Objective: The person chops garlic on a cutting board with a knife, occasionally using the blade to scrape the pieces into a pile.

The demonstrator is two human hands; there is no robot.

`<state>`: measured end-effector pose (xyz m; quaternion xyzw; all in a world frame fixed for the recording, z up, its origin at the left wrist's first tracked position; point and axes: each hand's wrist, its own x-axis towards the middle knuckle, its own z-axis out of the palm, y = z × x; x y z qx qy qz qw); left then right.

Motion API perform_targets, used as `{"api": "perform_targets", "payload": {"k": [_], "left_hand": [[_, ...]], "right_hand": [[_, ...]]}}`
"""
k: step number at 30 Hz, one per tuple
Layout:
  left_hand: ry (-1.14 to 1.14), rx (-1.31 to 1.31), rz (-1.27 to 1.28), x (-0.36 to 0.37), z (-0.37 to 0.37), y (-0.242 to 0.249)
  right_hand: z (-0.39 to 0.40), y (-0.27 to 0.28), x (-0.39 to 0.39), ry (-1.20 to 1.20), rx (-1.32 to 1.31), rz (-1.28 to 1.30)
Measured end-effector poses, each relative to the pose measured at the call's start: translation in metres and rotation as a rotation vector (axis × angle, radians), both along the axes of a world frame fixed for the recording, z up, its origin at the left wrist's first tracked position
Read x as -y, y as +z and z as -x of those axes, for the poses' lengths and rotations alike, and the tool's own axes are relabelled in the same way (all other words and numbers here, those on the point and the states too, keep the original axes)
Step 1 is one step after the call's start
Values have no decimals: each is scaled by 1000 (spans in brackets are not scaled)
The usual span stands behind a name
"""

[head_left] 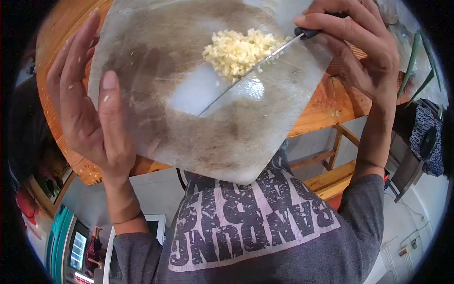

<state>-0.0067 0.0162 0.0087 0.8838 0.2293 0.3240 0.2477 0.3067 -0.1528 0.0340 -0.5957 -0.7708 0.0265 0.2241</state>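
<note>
A knife (255, 68) with a thin blade and black handle slants across the cutting board (203, 151). My right hand (364, 42) is closed around its handle at the board's upper right. Beside the blade lies a heap of finely chopped, pale yellow pieces (241, 49) that look like garlic. My left hand (90, 109) is open at the board's left edge, thumb and fingers stretched out, holding nothing. A few small pale bits stick to its fingers and thumb. The board is worn and stained, with a wet sheen, and one corner juts past the table edge toward my shirt.
Under the board is an orange-brown wooden table (350, 106). A wooden bench (331, 180) stands below at the right. Long green leaves (416, 61) and a clear plastic bag are at the far right. Another person (93, 251) is in the background at the lower left.
</note>
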Motion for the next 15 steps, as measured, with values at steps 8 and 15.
{"api": "perform_targets", "payload": {"k": [8, 15], "left_hand": [[-4, 53, 21, 0, 0, -4], [7, 89, 67, 0, -5, -13]], "right_hand": [[22, 26, 41, -8, 97, 254], [21, 9, 28, -37, 127, 113]]}}
